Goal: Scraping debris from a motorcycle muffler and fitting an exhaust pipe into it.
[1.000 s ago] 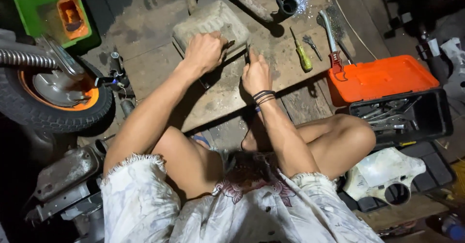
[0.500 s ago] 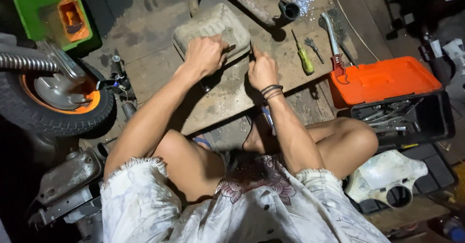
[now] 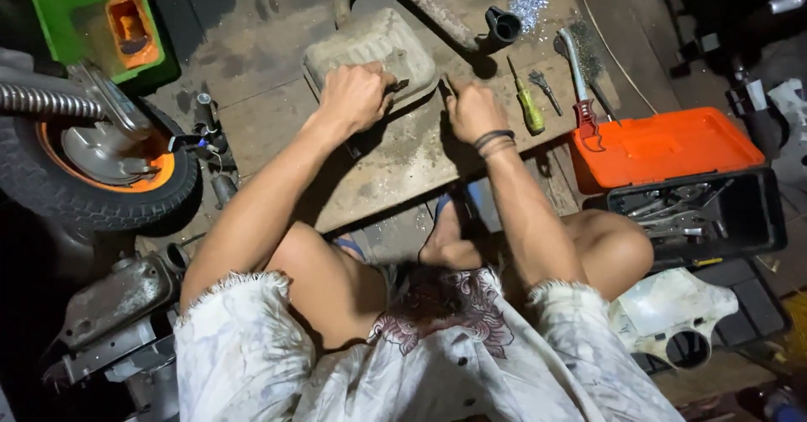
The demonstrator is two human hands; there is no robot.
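Note:
A dusty grey muffler box (image 3: 361,44) with a rusty bent pipe (image 3: 420,2) lies on a wooden board (image 3: 403,170) in front of me. My left hand (image 3: 357,94) is closed over the box's near edge, with a small dark piece showing at its fingertips. To the right of the box, my right hand (image 3: 472,111) grips a thin dark tool (image 3: 448,86) whose tip points at the box's right corner. Dark bands circle my right wrist.
A yellow-handled screwdriver (image 3: 528,107), a small wrench (image 3: 546,90) and a red-handled wire brush (image 3: 580,69) lie to the right. Beyond them is an open orange toolbox (image 3: 664,145) with tools in its black tray (image 3: 698,216). A wheel (image 3: 92,178) and green container (image 3: 97,18) stand left.
My right hand has edged a little to the right and farther away with its tool. My left hand has stayed on the muffler box.

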